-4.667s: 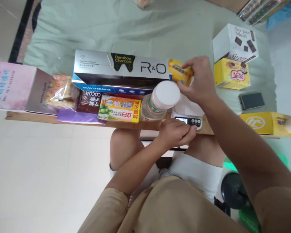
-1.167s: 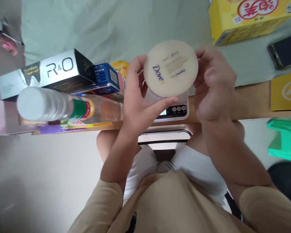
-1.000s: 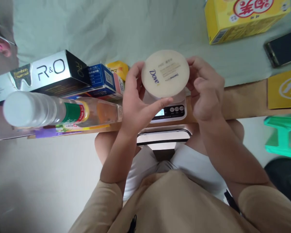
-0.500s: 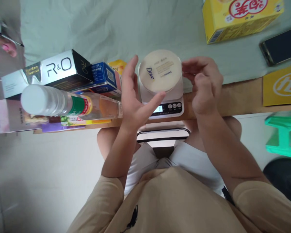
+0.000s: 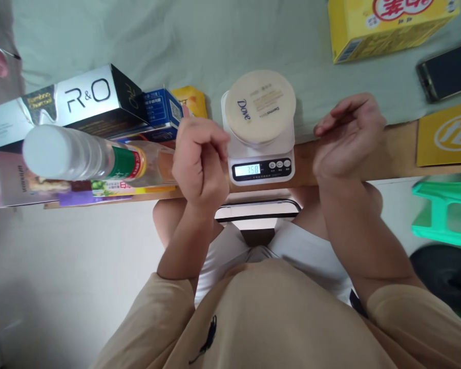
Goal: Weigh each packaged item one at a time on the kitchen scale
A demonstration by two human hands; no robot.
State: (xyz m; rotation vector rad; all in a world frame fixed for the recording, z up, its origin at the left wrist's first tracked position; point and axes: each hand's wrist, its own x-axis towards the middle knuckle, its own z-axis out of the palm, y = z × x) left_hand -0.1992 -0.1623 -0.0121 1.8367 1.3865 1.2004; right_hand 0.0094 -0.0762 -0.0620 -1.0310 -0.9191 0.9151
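Note:
A round cream-coloured Dove tub (image 5: 261, 105) rests on the plate of a white kitchen scale (image 5: 234, 146), whose lit display seems to read 358. Just left of the scale is my left hand (image 5: 202, 166), its fingers curled into a loose fist with nothing visible in it. My right hand (image 5: 349, 136) hovers to the right of the scale, apart from it, fingers loosely bent and holding nothing. A clear bottle with a white cap (image 5: 48, 154) stands left of my left hand, its base partly hidden by that hand.
On the left are a silver-and-black R&O box (image 5: 88, 97), a blue box (image 5: 163, 110) and a yellow pack (image 5: 192, 101). At right lie a yellow carton (image 5: 392, 38), a phone (image 5: 449, 72) and a yellow box (image 5: 449, 133). A green stool (image 5: 438, 210) stands on the floor.
Both hands have drawn away from the Dove tub, the left curling its spread fingers, the right moving further right. The scale's display has gone from 0 to about 358.

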